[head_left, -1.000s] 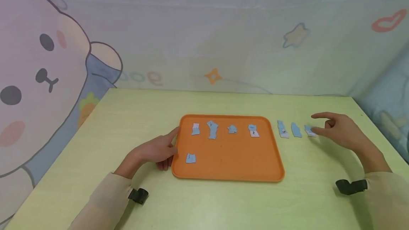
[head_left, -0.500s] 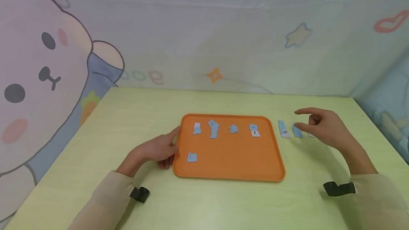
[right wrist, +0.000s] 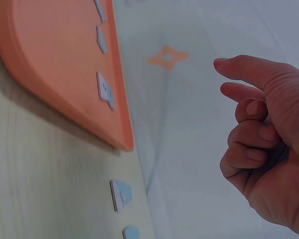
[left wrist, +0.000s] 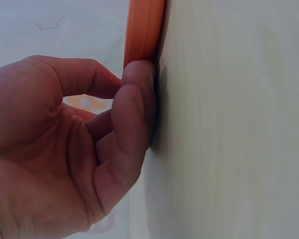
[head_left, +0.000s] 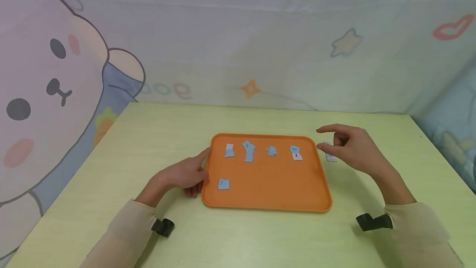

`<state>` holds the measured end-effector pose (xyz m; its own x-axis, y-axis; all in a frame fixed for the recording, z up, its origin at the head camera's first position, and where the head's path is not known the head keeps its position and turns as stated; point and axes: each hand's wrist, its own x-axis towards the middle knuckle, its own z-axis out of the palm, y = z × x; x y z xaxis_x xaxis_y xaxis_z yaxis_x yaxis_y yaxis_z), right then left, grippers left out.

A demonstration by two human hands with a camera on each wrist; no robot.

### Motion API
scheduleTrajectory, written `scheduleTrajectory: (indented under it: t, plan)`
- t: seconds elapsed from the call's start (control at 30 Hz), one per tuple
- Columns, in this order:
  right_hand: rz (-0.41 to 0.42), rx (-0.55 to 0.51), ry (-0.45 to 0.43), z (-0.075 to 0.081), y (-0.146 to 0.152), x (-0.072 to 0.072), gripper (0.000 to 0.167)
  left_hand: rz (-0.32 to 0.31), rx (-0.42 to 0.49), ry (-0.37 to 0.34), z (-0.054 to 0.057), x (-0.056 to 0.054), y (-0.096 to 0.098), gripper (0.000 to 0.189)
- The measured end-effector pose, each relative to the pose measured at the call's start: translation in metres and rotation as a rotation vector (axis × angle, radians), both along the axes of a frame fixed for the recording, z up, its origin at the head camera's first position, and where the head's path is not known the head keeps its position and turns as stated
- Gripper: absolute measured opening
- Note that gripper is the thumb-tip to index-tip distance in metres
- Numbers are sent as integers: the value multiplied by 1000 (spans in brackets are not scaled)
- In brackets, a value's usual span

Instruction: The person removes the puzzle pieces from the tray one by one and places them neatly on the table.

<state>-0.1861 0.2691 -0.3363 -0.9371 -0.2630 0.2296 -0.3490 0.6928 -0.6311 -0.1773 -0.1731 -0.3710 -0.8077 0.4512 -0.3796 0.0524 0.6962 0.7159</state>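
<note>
My left hand [head_left: 183, 173] holds the left edge of an orange tray [head_left: 266, 209]. In the left wrist view its curled fingers [left wrist: 127, 124] meet the tray's outer side. Flat blue-and-white puzzle pieces lie in the tray: several along the far side, including a forked one [head_left: 248, 152], and a single piece [head_left: 223, 184] at the near left. Over the table by the tray's right edge is my right hand [head_left: 351, 147], thumb and index finger spread apart with nothing between them, the other fingers folded. It partly covers a puzzle piece [head_left: 330, 157] on the table.
Another piece [right wrist: 131, 232] shows on the table in the right wrist view, hidden behind my right hand in the head view. The tray lies on a pale yellow-green table [head_left: 260, 239]. A printed cloth [head_left: 238, 44] hangs behind the table's far edge.
My right hand has moved left, from over the rightmost puzzle piece to beside the tray's right edge, thumb and index finger still apart. The left hand and the tray have stayed in place.
</note>
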Motion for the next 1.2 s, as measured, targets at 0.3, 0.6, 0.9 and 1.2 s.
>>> scheduleTrajectory:
  t: [0.3, 0.6, 0.9, 1.2]
  plan:
    - [50, -8, -21, 1, -29, -1, 31, 11, -12, -7, -1, 2, 0, 81]
    - [87, -26, -84, -2, -48, -2, 29, 12, -10, -2, -1, 2, 0, 80]
    - [143, -16, -103, -6, -65, -2, 33, 16, -9, -8, -1, 1, 0, 80]
    - [175, 18, -97, -10, -82, 1, 35, 8, -6, -1, -1, 0, 0, 81]
